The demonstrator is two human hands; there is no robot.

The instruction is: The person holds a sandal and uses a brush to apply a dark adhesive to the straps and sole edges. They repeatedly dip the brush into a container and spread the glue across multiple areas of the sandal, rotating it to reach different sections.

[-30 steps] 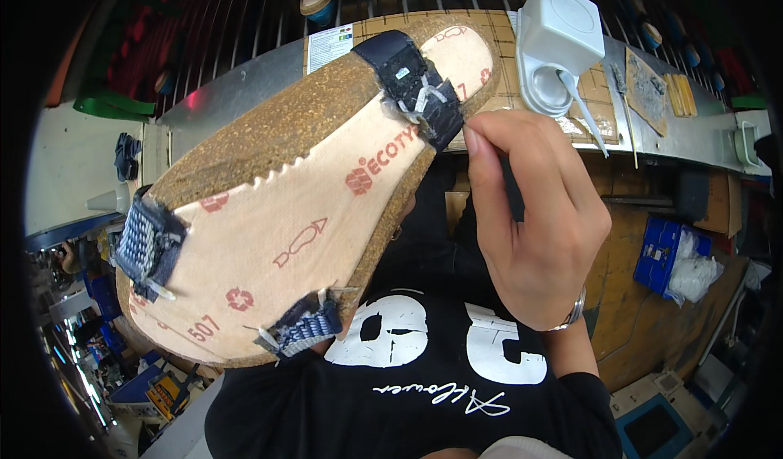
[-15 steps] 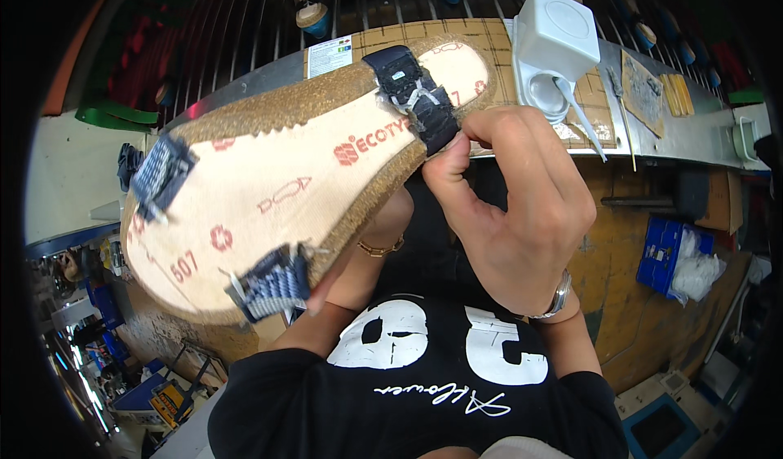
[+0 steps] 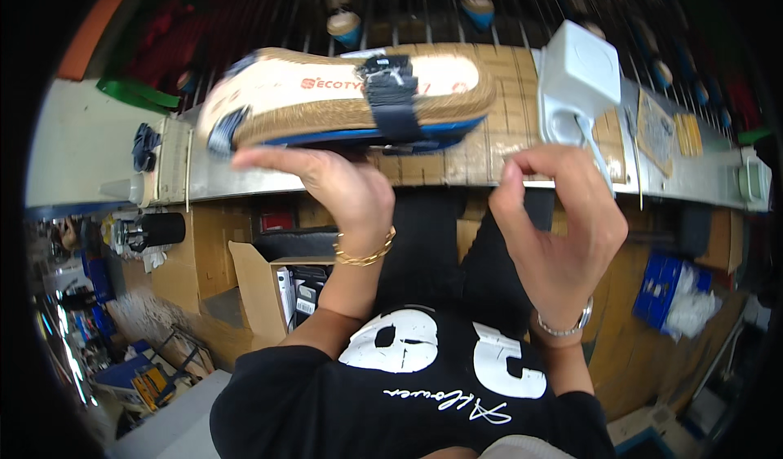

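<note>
A sandal under construction (image 3: 281,96), blurred by motion, is tilted over the far part of the bench. It has a pale printed footbed, a brown cork edge, dark straps and a blue last showing beneath. My left hand (image 3: 347,190) supports it from the near side, thumb stretched along its lower edge; the other fingers are hidden behind or under it. Apart from the sandal, my right hand (image 3: 563,222) is raised near the white pot, thumb and forefinger tips pinched together. Whether anything small is between them does not show.
A white glue pot (image 3: 577,76) with a brush (image 3: 595,153) in its cup stands on the cardboard-covered bench (image 3: 510,125). Beyond is a rack with more lasts (image 3: 344,27). A blue crate (image 3: 659,284) sits low right; an open cardboard box (image 3: 261,288) is below the bench.
The sandal has moved away from me and tipped, so its blue side now shows. My right hand has left the strap and moved right and down.
</note>
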